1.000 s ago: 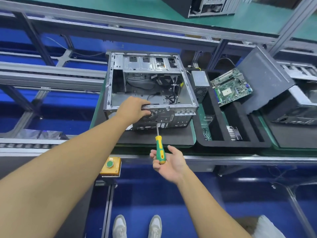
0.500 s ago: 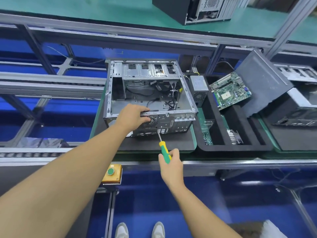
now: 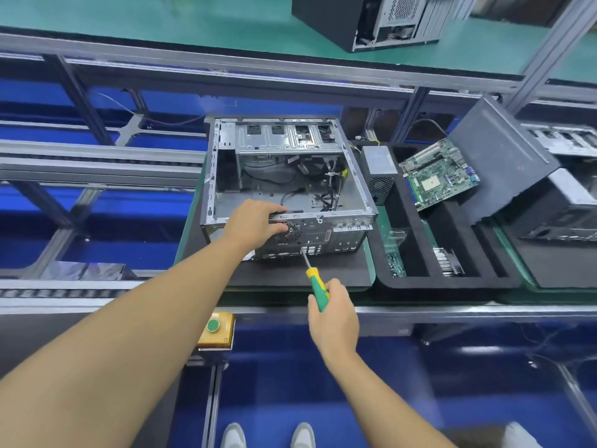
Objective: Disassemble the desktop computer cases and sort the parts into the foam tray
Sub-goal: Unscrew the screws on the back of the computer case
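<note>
The opened computer case (image 3: 342,234) lies on its side on a black mat (image 3: 290,274) at the middle of the conveyor bench, its open side facing up and loose cables showing inside. The person's left hand (image 3: 255,221) grips the near top edge of the case, fingers curled over the rim just beside the round fan grille (image 3: 290,232). The right hand (image 3: 334,315) is wrapped round the yellow and green handle of a screwdriver (image 3: 318,286). The shaft slants up and to the left, and its tip is at the case's near panel, just below the grille.

Just to the right of the case sits the black foam tray (image 3: 445,281). A grey power supply (image 3: 379,171) stands in its far left slot, and a green motherboard (image 3: 436,174) leans in the far middle. A bag of small parts (image 3: 395,253) and a finned heatsink (image 3: 447,261) lie in the near slots. A dark side panel (image 3: 497,156) rests tilted over the tray's right edge. Further right is a second case (image 3: 568,205). A yellow box with a green button (image 3: 214,328) hangs under the near rail.
</note>
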The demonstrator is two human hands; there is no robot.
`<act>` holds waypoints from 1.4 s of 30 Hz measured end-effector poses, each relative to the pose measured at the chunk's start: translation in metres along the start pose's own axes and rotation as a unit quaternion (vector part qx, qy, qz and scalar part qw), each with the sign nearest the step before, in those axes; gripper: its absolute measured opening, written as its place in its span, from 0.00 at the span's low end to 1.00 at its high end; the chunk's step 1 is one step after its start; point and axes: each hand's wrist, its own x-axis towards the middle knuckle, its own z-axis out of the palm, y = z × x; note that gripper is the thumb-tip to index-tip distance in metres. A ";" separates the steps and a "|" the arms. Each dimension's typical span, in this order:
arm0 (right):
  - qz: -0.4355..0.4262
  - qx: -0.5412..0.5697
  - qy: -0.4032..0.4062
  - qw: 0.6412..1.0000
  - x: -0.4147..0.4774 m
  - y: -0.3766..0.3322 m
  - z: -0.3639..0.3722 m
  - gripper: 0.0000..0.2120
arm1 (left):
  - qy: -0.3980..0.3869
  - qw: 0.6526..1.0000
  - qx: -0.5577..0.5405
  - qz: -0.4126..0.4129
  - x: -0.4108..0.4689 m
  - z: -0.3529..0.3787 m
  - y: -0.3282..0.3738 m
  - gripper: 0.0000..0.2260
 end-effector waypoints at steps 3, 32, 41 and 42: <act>0.047 0.119 -0.060 0.990 0.008 0.002 0.000 0.11 | 0.003 1.000 0.001 0.003 0.000 0.001 -0.001 0.21; 0.289 0.482 -0.224 0.796 0.021 -0.008 -0.002 0.09 | -0.013 0.999 0.027 0.028 0.002 0.003 -0.005 0.21; 0.295 0.456 -0.200 0.816 0.026 -0.006 0.002 0.12 | -0.007 0.988 -0.023 0.149 -0.046 0.043 0.024 0.02; 0.313 0.476 -0.201 0.797 0.028 -0.006 0.001 0.12 | -0.032 0.996 -0.074 0.044 -0.050 0.053 0.025 0.03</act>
